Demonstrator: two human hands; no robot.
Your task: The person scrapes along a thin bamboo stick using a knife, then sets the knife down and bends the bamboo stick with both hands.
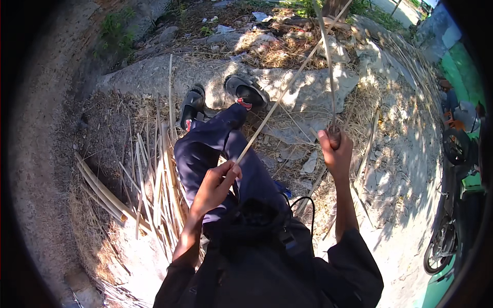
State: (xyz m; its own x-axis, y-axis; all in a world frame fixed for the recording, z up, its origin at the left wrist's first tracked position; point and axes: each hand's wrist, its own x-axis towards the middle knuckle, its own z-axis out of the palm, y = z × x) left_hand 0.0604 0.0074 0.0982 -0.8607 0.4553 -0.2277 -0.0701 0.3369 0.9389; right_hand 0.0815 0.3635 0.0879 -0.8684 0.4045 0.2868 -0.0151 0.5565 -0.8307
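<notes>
My left hand [216, 186] pinches the near end of a long, thin pale strip [280, 100], which looks like split bamboo. From there the strip slants up and to the right, past the top of the picture. My right hand [337, 154] is closed round the dark wooden handle [335, 137] of a long knife. Its narrow blade [329, 66] points away from me and crosses the strip in the upper part of the view. Whether blade and strip touch there, I cannot tell.
Many pale split strips [163, 179] lie heaped left of my legs, beside thicker bamboo pieces [100, 192]. My legs stretch forward, with dark shoes [247, 91] by a stone ledge [144, 76]. A rough wall [43, 128] rises at left. A motorcycle [442, 241] stands far right.
</notes>
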